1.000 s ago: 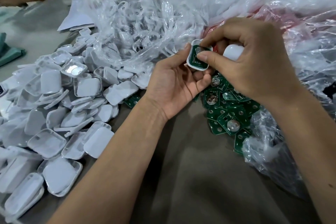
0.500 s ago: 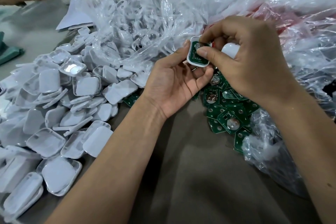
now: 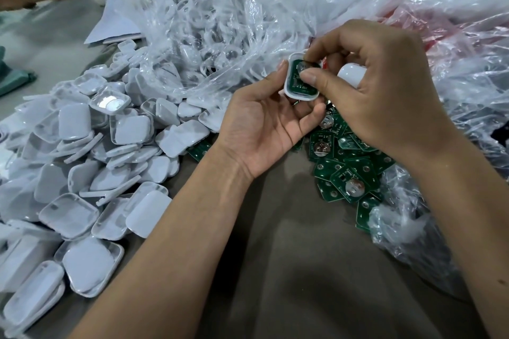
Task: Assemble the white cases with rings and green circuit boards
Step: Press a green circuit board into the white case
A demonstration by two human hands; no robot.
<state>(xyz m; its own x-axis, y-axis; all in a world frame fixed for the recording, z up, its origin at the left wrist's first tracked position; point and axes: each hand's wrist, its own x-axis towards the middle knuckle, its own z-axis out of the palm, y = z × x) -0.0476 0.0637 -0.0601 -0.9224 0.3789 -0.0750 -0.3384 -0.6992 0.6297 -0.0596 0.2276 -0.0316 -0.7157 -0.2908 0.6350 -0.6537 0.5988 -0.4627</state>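
No legible text, label, brand or number in this view.

The green circuit boards (image 3: 347, 181) heaped on the tabletop (image 3: 289, 270) carry pale printed markings, but these are too small and blurred to be read. The same holds for the board seated in the white case (image 3: 292, 91) held between the left hand (image 3: 264, 129) and the right hand (image 3: 385, 91). The loose white cases (image 3: 82, 173) and the clear plastic bags (image 3: 198, 30) show plain surfaces with no print that can be made out.
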